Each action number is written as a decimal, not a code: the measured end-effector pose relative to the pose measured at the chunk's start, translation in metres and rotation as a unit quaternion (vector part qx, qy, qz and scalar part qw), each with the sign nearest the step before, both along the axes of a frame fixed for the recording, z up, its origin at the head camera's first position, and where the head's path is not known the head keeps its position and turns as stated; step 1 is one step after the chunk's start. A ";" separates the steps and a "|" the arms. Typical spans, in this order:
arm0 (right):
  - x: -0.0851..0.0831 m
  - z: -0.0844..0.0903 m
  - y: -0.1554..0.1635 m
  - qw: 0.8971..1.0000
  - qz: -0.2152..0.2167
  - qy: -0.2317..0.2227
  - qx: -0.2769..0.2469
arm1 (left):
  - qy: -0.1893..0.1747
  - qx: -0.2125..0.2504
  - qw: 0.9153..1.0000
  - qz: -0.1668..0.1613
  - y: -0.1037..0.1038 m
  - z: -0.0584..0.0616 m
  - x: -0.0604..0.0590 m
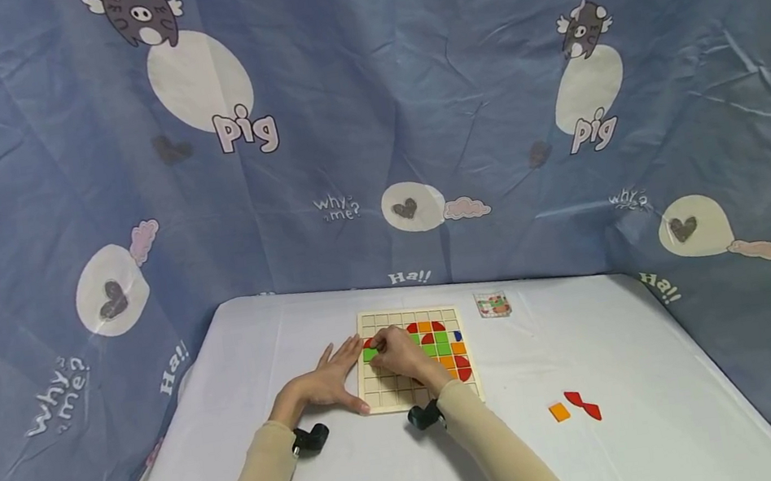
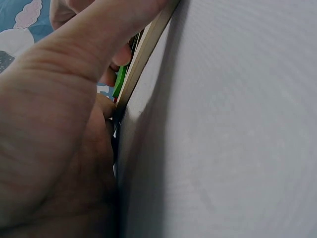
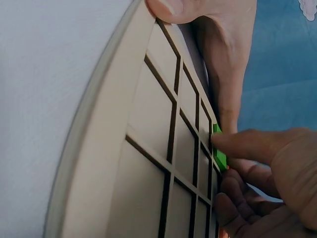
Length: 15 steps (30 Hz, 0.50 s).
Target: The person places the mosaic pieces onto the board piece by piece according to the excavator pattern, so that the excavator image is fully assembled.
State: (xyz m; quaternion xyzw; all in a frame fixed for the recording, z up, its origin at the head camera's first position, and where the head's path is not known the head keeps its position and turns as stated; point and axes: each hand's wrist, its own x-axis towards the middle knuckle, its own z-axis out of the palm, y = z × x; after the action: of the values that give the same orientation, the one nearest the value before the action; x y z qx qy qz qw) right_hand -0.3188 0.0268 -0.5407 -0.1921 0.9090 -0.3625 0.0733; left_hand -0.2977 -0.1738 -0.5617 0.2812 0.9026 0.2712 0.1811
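The wooden grid board lies on the white table, partly filled with red, green, orange and blue tiles. My left hand is spread along its left side, the thumb touching the near left corner. At the board's left edge my right hand pinches a green tile between thumb and fingers; in the right wrist view the thumb tip meets its edge. The left wrist view also catches this green tile just above the board's rim. The right hand covers part of the grid's middle.
To the right on the table lie an orange square and a red bow-shaped piece. A small printed card sits beyond the board's far right corner. A blue patterned cloth hangs behind the table.
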 end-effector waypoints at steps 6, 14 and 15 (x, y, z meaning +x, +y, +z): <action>-0.001 0.000 0.000 1.000 0.003 0.000 0.005 | -0.005 0.009 1.000 -0.003 0.001 0.001 0.001; -0.002 0.004 0.000 0.997 0.033 0.033 0.053 | -0.005 0.011 1.000 0.000 0.001 0.001 0.000; -0.002 0.004 0.001 0.997 0.039 0.037 0.062 | -0.004 0.010 1.000 0.001 0.001 0.000 0.001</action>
State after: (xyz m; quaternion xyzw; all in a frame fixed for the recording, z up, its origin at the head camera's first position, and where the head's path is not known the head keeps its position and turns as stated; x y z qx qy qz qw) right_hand -0.3206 0.0274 -0.5366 -0.2360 0.9235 -0.2953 0.0649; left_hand -0.2972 -0.1732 -0.5616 0.2814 0.8992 0.2815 0.1819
